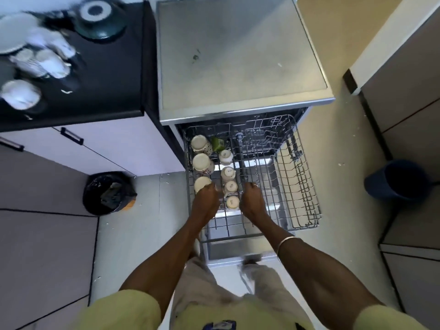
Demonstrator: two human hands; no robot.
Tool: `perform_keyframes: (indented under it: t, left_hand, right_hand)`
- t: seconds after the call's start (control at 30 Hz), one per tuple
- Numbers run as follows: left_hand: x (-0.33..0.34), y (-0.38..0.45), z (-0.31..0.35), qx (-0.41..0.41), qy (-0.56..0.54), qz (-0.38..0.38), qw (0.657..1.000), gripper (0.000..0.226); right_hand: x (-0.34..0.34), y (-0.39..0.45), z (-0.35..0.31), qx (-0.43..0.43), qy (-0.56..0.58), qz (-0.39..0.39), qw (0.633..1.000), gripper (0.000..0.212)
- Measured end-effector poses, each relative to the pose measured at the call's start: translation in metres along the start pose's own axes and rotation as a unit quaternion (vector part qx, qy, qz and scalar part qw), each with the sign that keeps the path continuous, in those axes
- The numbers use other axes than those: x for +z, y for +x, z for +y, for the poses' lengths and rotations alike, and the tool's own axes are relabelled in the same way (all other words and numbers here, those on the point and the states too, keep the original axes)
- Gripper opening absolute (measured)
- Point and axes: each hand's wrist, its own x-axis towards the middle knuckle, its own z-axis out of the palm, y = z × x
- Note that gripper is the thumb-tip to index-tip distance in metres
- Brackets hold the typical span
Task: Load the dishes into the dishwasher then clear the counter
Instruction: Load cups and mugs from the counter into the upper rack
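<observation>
The cream mug (202, 184) sat upside down at the near end of the left column of the upper rack (297, 186), and the left hand (206, 201) held it with fingers curled over its near side, seemingly to seat it mouth down so that wash water would drain off. Two larger inverted mugs (202, 153) stood behind it in the same column, and a row of four small cups (229, 177) ran just to the right, also base up. The right hand (251, 201) was curled around a dark bar (241, 167) running down the middle of the rack; I judged it was steadying the pulled-out rack, though whether the fingers fully closed on the bar could not be told. A green item (217, 144) lay at the back, too blurred to name. The right half of the rack was bare wire, leaving room for more.

Out on the black counter (107, 75) to the left, several white cups (35, 65), a white plate (12, 32) and a dark green bowl (100, 17) waited, blurred, so loading seemed only part done. A lined waste bin (107, 194) stood on the floor below, and a blue bucket (400, 179) off to the right.
</observation>
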Motion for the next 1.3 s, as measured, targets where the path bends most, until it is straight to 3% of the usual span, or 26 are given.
perform_keyframes:
  t: [0.23,0.3,0.4,0.7,0.83,0.97,1.3]
  left_hand:
    - [-0.056,-0.022,-0.014,-0.041,-0.018,0.003,0.999,0.029]
    - [-0.079,-0.028,-0.028,-0.02,-0.025,0.018,0.999,0.028]
    - [-0.114,-0.037,-0.053,-0.001,-0.033,0.047,0.998,0.033]
    - [-0.229,-0.058,-0.153,-0.058,-0.04,0.125,0.99,0.037]
    - [-0.262,-0.06,-0.184,-0.085,-0.051,0.156,0.983,0.037]
    - [-0.296,-0.047,-0.217,-0.116,-0.058,0.188,0.974,0.037]
    - [-0.368,0.037,-0.269,-0.126,-0.082,0.228,0.962,0.038]
  right_hand:
    - [-0.019,0.006,-0.042,-0.032,-0.037,0.006,0.999,0.025]
    - [-0.01,0.006,-0.058,-0.039,-0.012,0.016,0.999,0.027]
    - [-0.015,-0.003,-0.113,-0.044,-0.022,0.014,0.999,0.04]
    - [0.016,0.011,-0.272,-0.113,-0.005,0.055,0.992,0.024]
    - [0.02,0.026,-0.315,-0.137,0.012,0.056,0.989,0.038]
    - [0.019,0.047,-0.362,-0.176,0.019,0.06,0.982,0.034]
    - [0.025,0.144,-0.45,-0.177,0.047,0.039,0.982,0.042]
